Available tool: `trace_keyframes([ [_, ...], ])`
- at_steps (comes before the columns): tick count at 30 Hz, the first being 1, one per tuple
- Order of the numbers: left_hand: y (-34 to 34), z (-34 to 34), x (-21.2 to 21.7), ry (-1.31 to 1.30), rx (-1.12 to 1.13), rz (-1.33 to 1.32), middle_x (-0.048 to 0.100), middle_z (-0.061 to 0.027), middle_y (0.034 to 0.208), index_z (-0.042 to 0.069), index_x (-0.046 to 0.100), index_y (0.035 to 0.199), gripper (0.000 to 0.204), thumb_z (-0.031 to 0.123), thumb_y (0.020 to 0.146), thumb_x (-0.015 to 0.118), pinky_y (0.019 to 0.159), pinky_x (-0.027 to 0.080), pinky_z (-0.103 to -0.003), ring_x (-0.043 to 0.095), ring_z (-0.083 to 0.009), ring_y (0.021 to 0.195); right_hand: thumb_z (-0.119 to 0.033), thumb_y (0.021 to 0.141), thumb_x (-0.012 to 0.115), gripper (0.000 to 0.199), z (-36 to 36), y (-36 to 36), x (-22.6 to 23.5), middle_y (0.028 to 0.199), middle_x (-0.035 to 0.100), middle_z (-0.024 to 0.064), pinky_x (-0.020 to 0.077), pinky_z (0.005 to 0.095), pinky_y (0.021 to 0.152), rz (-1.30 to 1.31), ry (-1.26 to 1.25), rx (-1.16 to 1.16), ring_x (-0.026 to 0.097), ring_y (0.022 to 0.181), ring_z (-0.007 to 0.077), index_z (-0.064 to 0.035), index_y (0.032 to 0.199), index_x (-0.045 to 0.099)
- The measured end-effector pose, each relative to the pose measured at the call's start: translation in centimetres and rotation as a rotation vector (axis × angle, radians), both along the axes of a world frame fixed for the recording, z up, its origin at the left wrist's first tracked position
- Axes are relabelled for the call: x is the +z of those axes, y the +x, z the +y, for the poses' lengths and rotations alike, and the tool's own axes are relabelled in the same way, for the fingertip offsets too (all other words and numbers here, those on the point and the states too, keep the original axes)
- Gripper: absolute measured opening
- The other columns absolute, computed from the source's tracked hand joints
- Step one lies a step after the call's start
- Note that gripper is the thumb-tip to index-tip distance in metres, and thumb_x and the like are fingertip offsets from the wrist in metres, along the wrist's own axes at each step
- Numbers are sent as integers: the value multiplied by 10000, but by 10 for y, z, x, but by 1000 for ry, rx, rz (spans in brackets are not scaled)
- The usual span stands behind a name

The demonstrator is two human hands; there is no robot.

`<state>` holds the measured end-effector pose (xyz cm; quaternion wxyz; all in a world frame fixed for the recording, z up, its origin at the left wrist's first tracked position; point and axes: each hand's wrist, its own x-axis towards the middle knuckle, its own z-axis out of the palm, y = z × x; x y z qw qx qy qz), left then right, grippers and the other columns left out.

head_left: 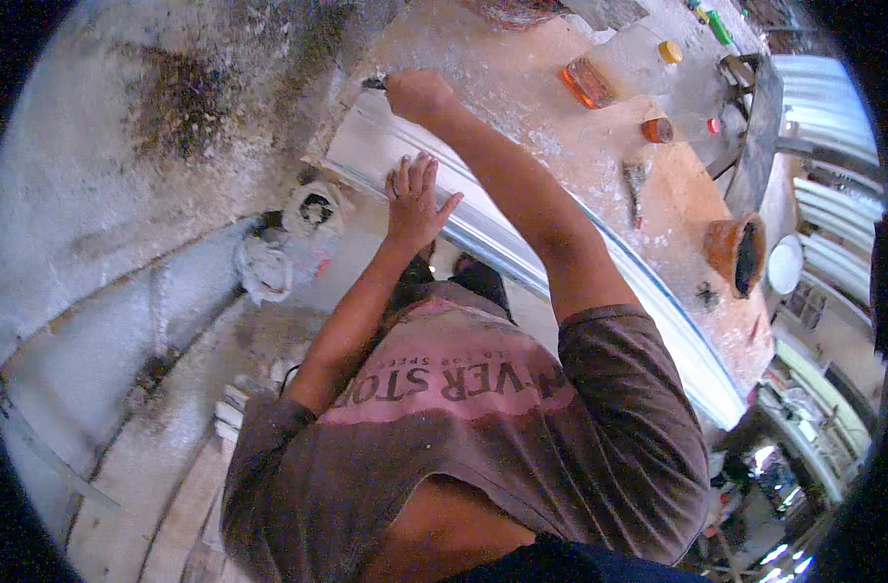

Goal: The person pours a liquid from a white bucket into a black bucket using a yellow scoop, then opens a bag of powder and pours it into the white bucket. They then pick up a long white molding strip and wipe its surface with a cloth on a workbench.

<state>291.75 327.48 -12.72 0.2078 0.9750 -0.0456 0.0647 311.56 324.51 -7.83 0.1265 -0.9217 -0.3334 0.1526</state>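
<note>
A long white moulded strip [366,148] with lengthwise ridges lies along the near edge of the worktable, running from the upper middle toward the lower right. My left hand [417,199] rests palm down on it, fingers spread over the ridges. At the strip's far left end, my right hand [419,96] is closed in a fist. A small dark tip [374,84] shows beside that fist; the rest of what it holds is hidden in the fingers. My right forearm crosses above the strip.
On the stained worktable [522,107] are a bottle of amber liquid [588,82], a small brown jar [658,130], a paintbrush [637,194] and a brown pot [724,255]. White bags or sacks [313,209] stand on the left. A stained wall [94,126] rises behind them.
</note>
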Motion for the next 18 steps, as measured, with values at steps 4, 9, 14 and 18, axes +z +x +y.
trace_keyframes([
  [4, 4, 22, -14, -17, 116, -20, 344, -199, 1403, -40, 364, 1319, 749, 486, 836, 590, 1111, 161, -545, 255, -404, 1338, -190, 837, 545, 252, -53, -45, -13, 907, 649, 256, 509, 467, 795, 239, 134, -291, 629, 868, 415, 9, 930, 668],
  [9, 25, 24, -7, -24, 103, -5, 324, -211, 1414, -45, 323, 1347, 760, 449, 841, 601, 1124, 130, -534, 240, -391, 1353, -300, 895, 593, 283, -240, -121, -25, 613, 568, 124, 459, 358, 501, 648, 432, -917, 546, 535, 186, -37, 927, 692],
  [14, 35, 34, -23, -300, 166, -128, 421, -197, 1334, 15, 475, 1189, 522, 414, 867, 574, 1078, 208, -534, 334, -367, 1274, -237, 869, 551, 290, -87, -79, -54, 876, 643, 250, 492, 463, 735, 297, 479, -702, 632, 800, 400, -35, 1040, 669],
  [18, 106, 76, 10, -1314, 347, 314, 588, -93, 971, 70, 529, 1054, 293, 334, 927, 538, 877, 437, -447, 552, -240, 958, -217, 894, 513, 384, -6, -70, -28, 994, 620, 263, 450, 493, 840, 261, 539, -325, 574, 951, 430, -63, 1244, 544],
])
